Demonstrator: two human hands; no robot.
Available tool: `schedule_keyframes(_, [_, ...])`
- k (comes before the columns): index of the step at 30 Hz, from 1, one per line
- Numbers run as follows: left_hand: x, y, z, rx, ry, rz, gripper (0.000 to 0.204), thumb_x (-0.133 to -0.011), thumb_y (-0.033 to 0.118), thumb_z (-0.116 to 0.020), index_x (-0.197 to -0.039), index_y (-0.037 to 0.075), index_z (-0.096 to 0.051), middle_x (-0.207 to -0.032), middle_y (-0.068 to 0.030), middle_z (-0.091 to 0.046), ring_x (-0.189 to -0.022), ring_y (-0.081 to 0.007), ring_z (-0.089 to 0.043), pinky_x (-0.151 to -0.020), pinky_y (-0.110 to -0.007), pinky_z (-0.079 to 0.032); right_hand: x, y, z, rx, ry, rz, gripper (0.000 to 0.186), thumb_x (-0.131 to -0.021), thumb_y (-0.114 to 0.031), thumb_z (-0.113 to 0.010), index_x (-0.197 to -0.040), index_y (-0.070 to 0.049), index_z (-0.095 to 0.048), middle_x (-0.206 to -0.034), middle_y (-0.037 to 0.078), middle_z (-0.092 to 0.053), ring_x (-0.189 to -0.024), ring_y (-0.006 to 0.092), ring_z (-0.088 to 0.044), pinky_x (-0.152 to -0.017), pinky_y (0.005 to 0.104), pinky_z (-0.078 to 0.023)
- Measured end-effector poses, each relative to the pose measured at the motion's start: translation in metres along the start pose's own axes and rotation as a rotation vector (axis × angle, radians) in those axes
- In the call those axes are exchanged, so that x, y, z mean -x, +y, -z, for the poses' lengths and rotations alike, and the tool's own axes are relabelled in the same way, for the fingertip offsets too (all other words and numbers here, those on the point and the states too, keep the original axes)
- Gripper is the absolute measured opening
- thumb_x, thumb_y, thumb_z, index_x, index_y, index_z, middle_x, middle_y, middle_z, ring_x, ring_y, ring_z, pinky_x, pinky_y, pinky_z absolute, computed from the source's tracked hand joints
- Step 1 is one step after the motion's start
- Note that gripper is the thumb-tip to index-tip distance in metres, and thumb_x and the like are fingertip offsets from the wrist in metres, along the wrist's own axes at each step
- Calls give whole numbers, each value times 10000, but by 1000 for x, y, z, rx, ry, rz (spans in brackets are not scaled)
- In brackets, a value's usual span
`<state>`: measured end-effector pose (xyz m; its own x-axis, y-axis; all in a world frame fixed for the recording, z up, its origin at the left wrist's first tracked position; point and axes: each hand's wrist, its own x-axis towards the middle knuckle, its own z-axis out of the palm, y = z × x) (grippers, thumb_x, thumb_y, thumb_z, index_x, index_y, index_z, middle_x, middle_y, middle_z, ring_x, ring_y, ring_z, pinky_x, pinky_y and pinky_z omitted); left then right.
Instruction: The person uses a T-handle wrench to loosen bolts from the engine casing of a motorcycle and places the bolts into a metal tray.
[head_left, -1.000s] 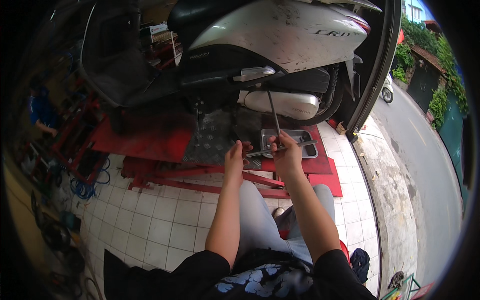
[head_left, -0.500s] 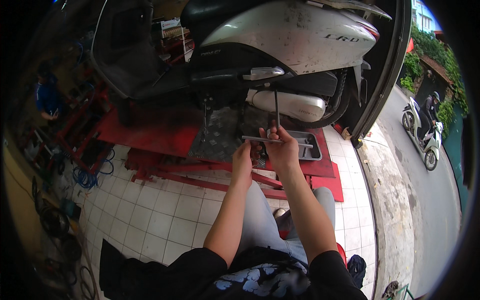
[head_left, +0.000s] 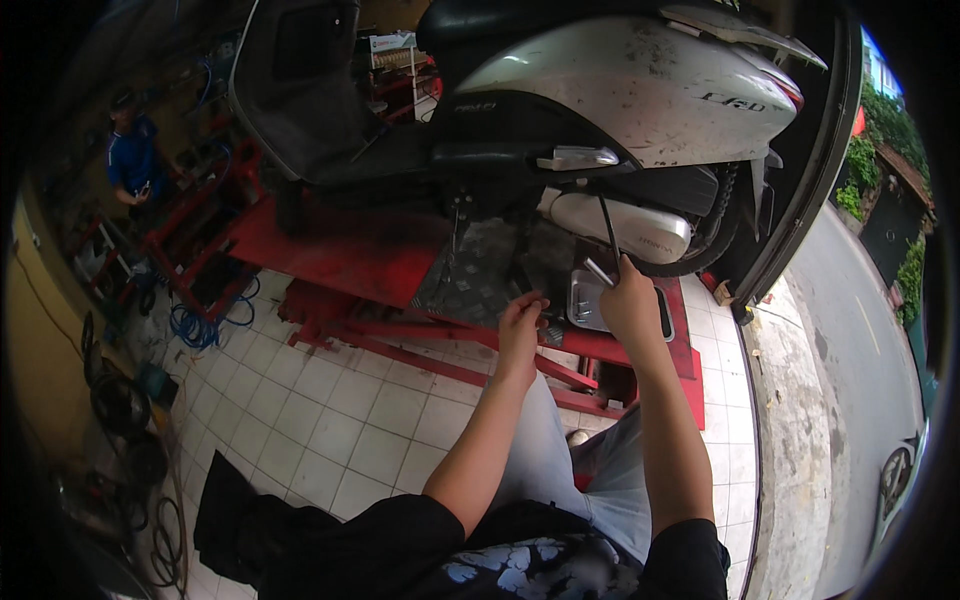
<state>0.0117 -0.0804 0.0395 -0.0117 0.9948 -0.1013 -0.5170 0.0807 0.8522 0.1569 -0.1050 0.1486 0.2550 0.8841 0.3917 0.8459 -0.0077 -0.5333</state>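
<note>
In the head view, the right hand (head_left: 635, 298) is closed around a dark rod (head_left: 609, 225), which points upward from the fist toward the silver cover (head_left: 640, 227) of the scooter (head_left: 600, 95). A short piece of a silvery bar (head_left: 598, 271) also comes out at the left side of this fist. The metal tray (head_left: 588, 312) lies below, partly hidden by the hand, on the red platform (head_left: 330, 250). The left hand (head_left: 520, 325) is near the tray, its fingers half bent; whether they hold something small, I cannot tell.
</note>
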Motion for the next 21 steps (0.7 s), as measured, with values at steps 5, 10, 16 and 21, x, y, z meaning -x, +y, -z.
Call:
schedule_keyframes(5, [1, -7, -4, 17, -23, 81, 249, -970, 166, -556, -1203, 100, -617, -1064, 19, -676, -756, -54, -552, -588, -216, -428, 25, 21, 10, -91, 158, 77, 467, -847, -43, -520, -1305, 37, -566, -859, 258, -669, -785, 390, -648, -694, 431, -501])
schedule_keyframes(10, [0, -2, -4, -84, 16, -34, 249, -964, 195, -569, -1194, 113, -619, -1070, -5, -675, -758, -62, -551, -604, -227, -436, 71, 67, 15, -589, 215, -47, 345, -909, -40, -492, -1204, 56, -641, -680, 67, -600, -568, 119, -532, -529, 262, -396])
schedule_keyframes(16, [-29, 0, -30, -422, -1, -361, 192, -1002, 188, -557, -1123, 60, -632, -941, -21, -674, -802, -86, -591, -687, -248, -478, 63, 180, -18, -1081, 253, -315, 284, -893, -27, -499, -1090, 60, -685, -632, 1, -529, -535, 77, -476, -483, 223, -342])
schedule_keyframes(21, [-108, 19, -95, -875, -10, -757, 197, -935, 234, -630, -1006, 53, -664, -844, -86, -690, -721, -227, -647, -668, -343, -510, 71, 230, -60, -1358, 353, -568, 284, -904, -69, -497, -1087, 41, -685, -629, -8, -537, -482, 50, -437, -400, 191, -264])
